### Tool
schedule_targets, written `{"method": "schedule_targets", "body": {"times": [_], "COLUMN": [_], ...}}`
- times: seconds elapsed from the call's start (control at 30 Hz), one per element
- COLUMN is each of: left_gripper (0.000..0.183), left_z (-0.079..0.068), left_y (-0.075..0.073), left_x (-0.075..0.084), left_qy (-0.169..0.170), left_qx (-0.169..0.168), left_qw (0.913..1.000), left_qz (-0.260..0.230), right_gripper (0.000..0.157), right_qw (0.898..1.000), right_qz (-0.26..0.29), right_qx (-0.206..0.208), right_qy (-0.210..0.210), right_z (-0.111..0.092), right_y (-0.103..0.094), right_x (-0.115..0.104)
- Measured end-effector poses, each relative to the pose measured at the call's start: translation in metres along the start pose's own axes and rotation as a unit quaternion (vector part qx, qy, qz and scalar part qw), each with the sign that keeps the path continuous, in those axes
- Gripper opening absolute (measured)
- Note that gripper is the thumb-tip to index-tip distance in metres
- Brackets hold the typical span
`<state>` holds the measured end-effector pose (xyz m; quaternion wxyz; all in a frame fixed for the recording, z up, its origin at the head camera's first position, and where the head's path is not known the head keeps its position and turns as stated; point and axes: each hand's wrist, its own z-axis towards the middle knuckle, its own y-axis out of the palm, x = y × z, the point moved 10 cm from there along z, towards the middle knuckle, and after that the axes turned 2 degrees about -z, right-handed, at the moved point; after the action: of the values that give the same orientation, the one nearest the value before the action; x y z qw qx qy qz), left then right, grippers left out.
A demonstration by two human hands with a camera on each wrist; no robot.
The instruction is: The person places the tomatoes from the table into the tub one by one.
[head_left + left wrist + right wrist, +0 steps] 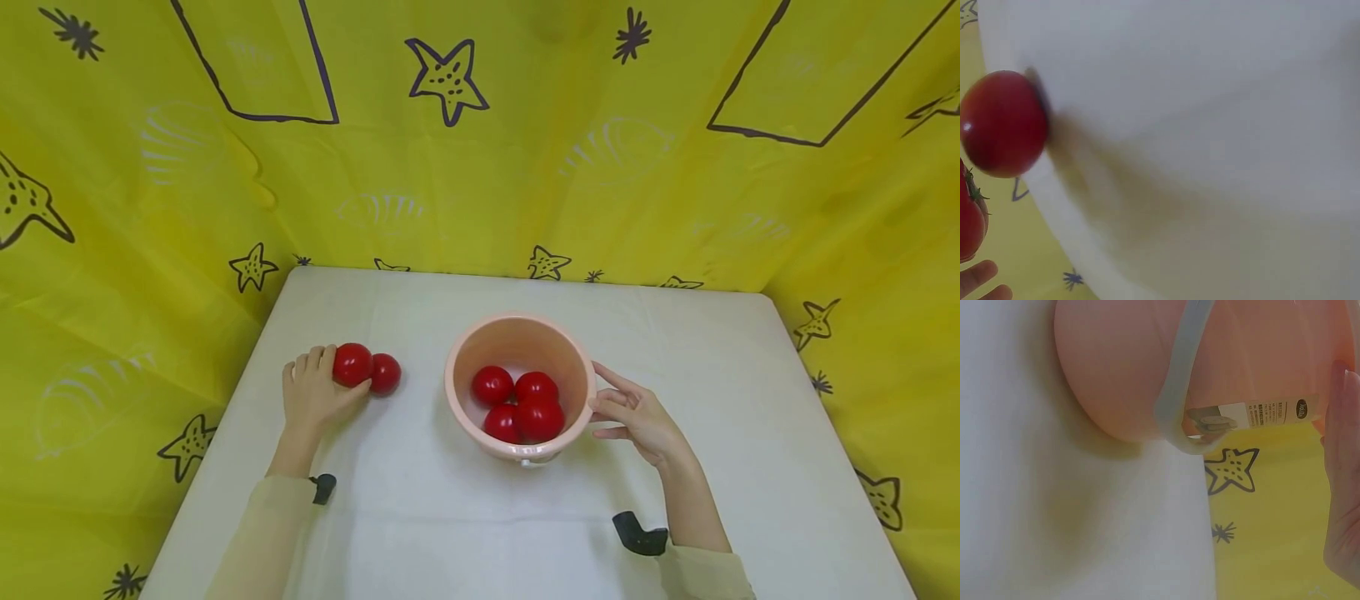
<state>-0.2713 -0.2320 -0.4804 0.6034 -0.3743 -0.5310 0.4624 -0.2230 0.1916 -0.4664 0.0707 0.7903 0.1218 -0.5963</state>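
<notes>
My left hand (311, 396) has its fingers and thumb around a red tomato (352, 364) at the left of the table. A second tomato (386, 374) sits right beside it. In the left wrist view one tomato (1004, 124) rests on the cloth, while another with a green stem (974, 212) is cut by the edge near the fingers (977, 278). Several tomatoes (540, 418) lie inside a pink bucket (459, 400) in the middle. At the bucket's right rim, the spread fingers of my right hand (637, 417) touch its outside.
A white cloth covers the table (450, 542). Yellow curtains (480, 192) with starfish drawings surround its back and sides. The bucket's pale handle (1179, 381) hangs down along its side, near a printed label (1250, 415).
</notes>
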Motion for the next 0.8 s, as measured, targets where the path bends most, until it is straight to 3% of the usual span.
{"method": "schedule_targets", "body": {"times": [0.3,0.6,0.8], "left_gripper": [0.072,0.069,0.072], "left_z": [0.017,0.026,0.02], "left_y": [-0.027,-0.065,-0.066], "left_x": [0.04,0.127,0.182], "left_qy": [0.051,0.159,0.226], "left_qx": [0.029,0.079,0.079], "left_qw": [0.9982,0.9837,0.9706], "left_qz": [0.017,0.028,0.027], "right_gripper": [0.063,0.063,0.063], "right_qw": [1.0,1.0,1.0], "right_qz": [-0.007,-0.007,-0.001], "right_qx": [0.004,0.006,0.004], "right_qy": [0.001,0.003,0.002], "right_z": [0.001,0.001,0.001], "right_y": [-0.001,-0.002,-0.002], "right_x": [0.001,0.002,0.003]}}
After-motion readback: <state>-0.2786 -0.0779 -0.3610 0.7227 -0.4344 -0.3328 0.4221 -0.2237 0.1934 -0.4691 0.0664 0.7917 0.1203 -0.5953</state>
